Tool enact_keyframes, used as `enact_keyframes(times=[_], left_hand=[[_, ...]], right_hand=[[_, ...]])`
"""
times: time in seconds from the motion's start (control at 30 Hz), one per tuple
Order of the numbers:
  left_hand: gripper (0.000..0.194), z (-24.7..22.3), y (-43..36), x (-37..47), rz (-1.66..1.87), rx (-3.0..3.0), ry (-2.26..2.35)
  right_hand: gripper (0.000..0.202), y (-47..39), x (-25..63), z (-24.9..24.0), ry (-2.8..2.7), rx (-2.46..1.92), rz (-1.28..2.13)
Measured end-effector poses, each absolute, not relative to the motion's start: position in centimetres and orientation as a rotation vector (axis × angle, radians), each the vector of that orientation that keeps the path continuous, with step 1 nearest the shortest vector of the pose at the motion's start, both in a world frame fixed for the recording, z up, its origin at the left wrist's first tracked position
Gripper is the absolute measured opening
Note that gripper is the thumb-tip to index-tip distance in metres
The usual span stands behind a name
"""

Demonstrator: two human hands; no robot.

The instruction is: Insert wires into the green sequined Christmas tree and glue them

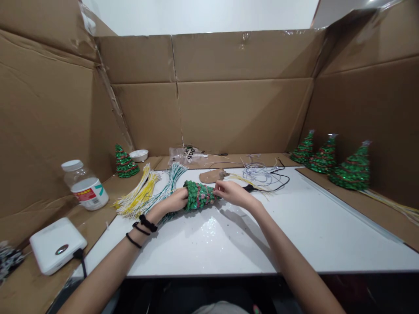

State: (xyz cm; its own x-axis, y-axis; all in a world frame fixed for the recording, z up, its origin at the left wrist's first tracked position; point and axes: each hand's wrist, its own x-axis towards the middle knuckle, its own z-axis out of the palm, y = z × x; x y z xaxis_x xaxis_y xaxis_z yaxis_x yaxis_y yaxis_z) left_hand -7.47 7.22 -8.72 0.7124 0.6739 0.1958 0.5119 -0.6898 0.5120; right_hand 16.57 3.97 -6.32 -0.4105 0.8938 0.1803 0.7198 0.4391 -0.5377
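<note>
A small green glittery Christmas tree (200,196) with red garland lies on its side above the white tabletop, its tip pointing right. My left hand (176,199) is at its wide base, with the fingertips hidden inside or behind the base, and it holds the tree up. At the narrow end my right hand (225,191) is closed in a pinch on the tree's tip. Whether something small sits between those fingers is hidden. Beside my left hand lie a bundle of green-and-white wires (173,178) and a bundle of yellow-and-white wires (139,196).
Three finished-looking trees with star tops (352,168) stand at the right; another tree (125,161) stands at the left. Behind are a brown pad (211,175), tangled clear wires (262,174) and a plastic bag (185,155). A jar (85,187) and white box (58,245) sit left. Cardboard walls (242,104) surround the table.
</note>
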Motion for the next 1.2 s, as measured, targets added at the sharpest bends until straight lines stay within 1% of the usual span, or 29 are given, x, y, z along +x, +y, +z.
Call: enact_keyframes(times=[0.17,0.4,0.63,0.83,1.03,1.13,1.17,1.2], left_hand=[[0.034,-8.6,7.1,-7.4,0.478,2.505,0.967],[0.033,-8.4,6.8,-7.3,0.483,2.490,0.965],[0.034,-8.2,6.4,-7.0,0.439,2.527,0.997],[0.036,-8.4,6.6,-7.1,0.513,2.476,0.943],[0.028,-8.2,6.4,-6.8,0.582,2.374,0.934],[0.023,-8.2,6.3,-6.4,0.667,2.312,0.936],[0.022,-8.3,6.4,-6.3,0.702,2.287,0.959],[0.020,-8.5,6.4,-6.2,0.739,2.254,0.990]], right_hand=[[0.013,4.4,17.8,-6.3,-2.324,-1.385,0.598],[0.016,4.1,16.7,-6.4,-2.305,-1.381,0.466],[0.012,4.7,18.3,-6.3,-2.339,-1.376,0.573],[0.013,4.2,17.5,-6.2,-2.317,-1.390,0.453],[0.014,3.9,16.9,-6.1,-2.313,-1.401,0.389],[0.012,4.1,17.1,-6.2,-2.289,-1.380,0.431],[0.014,4.2,17.2,-6.2,-2.275,-1.366,0.454],[0.020,4.2,17.3,-6.2,-2.262,-1.352,0.473]])
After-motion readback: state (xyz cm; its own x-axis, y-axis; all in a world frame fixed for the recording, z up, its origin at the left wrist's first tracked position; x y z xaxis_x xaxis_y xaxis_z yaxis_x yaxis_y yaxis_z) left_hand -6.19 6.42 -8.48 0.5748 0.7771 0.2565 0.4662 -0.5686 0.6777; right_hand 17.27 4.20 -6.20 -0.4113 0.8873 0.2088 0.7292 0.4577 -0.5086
